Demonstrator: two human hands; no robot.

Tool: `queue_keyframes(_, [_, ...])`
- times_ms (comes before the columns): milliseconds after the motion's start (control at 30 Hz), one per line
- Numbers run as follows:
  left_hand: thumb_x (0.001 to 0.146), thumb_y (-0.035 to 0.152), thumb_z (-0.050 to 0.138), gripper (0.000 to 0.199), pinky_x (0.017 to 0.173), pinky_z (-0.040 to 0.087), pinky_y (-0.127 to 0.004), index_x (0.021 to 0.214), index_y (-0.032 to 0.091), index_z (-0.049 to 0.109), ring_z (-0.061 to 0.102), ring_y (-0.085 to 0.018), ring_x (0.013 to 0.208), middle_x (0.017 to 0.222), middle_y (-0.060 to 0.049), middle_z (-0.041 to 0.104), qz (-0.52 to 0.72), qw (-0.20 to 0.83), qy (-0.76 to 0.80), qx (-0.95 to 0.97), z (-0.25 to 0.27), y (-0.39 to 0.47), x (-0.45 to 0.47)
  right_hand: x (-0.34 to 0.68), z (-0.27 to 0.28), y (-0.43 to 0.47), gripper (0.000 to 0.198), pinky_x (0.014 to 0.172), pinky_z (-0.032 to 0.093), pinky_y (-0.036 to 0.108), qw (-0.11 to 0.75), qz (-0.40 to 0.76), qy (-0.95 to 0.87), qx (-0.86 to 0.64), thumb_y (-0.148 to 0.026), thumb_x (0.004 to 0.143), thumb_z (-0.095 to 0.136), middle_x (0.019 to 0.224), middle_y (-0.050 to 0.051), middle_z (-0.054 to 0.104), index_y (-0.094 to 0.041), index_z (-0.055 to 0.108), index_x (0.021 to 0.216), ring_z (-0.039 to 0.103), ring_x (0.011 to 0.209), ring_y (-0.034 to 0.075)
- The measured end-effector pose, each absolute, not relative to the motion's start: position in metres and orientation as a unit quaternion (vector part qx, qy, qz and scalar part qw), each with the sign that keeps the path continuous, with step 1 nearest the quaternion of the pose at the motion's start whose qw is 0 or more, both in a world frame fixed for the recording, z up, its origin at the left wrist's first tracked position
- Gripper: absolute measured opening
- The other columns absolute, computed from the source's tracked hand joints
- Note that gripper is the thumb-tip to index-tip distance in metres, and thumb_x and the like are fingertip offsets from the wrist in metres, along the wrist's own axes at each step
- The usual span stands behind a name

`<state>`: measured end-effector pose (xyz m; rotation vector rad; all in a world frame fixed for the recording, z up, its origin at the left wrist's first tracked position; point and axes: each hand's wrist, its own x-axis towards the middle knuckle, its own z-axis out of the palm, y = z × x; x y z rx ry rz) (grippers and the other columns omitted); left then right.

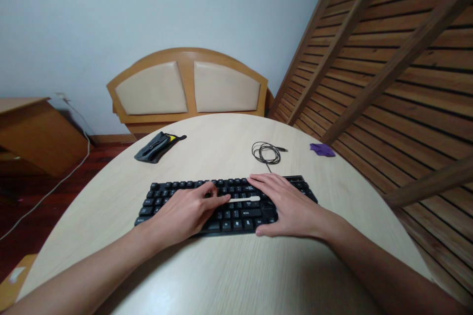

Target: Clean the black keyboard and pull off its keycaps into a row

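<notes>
A black keyboard (pixel 236 214) lies on the round pale table. Between the thumb and fingers of my left hand (pixel 188 209) is a thin white swab (pixel 246 199), its wider tip pointing right over the keys. The rest of that hand covers keys on the left half. My right hand (pixel 286 204) spans the keyboard's right part, thumb at the near edge and fingers towards the far edge, gripping it. Keys under both hands are hidden. Behind the keyboard, its black cable (pixel 266 153) lies coiled with the plug to the right.
A dark pouch (pixel 155 148) with a yellow patch lies at the table's (pixel 218 130) far left. A crumpled purple cloth (pixel 322 150) is at the far right. Past the table stand a padded wooden headboard (pixel 190 86) and a slatted wooden panel (pixel 388 69).
</notes>
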<state>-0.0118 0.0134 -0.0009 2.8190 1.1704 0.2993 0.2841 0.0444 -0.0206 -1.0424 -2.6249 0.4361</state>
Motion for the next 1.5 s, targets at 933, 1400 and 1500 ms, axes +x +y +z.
queue_keyframes(933, [0.096, 0.021, 0.043, 0.037, 0.069, 0.054, -0.026, 0.126, 0.026, 0.065, 0.067, -0.015, 0.077, 0.1, -0.006, 0.067, 0.123, 0.055, 0.321, 0.937, 0.011, 0.031, -0.056, 0.303, -0.018, 0.045, 0.114, 0.116, 0.023, 0.061, 0.119, 0.147, -0.904, -0.385, -0.065, 0.06, 0.077, 0.153, 0.014, 0.037, -0.022, 0.029, 0.154, 0.033, 0.137, 0.04])
queue_keyframes(1400, [0.099, 0.022, 0.043, 0.038, 0.072, 0.054, -0.029, 0.132, 0.03, 0.061, 0.066, -0.016, 0.081, 0.109, -0.006, 0.064, 0.087, 0.082, 0.315, 0.941, 0.006, 0.034, -0.056, 0.292, -0.018, 0.046, 0.106, 0.117, 0.023, 0.055, 0.126, 0.139, -0.91, -0.369, -0.069, 0.065, 0.073, 0.151, 0.014, 0.042, -0.019, 0.036, 0.151, 0.038, 0.136, 0.036])
queue_keyframes(1500, [0.098, 0.022, 0.043, 0.037, 0.073, 0.054, -0.028, 0.128, 0.028, 0.064, 0.067, -0.016, 0.082, 0.105, -0.006, 0.065, 0.095, 0.102, 0.31, 0.941, 0.009, 0.035, -0.059, 0.292, -0.02, 0.047, 0.107, 0.118, 0.019, 0.057, 0.122, 0.139, -0.91, -0.37, -0.07, 0.065, 0.072, 0.151, 0.013, 0.042, -0.019, 0.035, 0.152, 0.037, 0.136, 0.036])
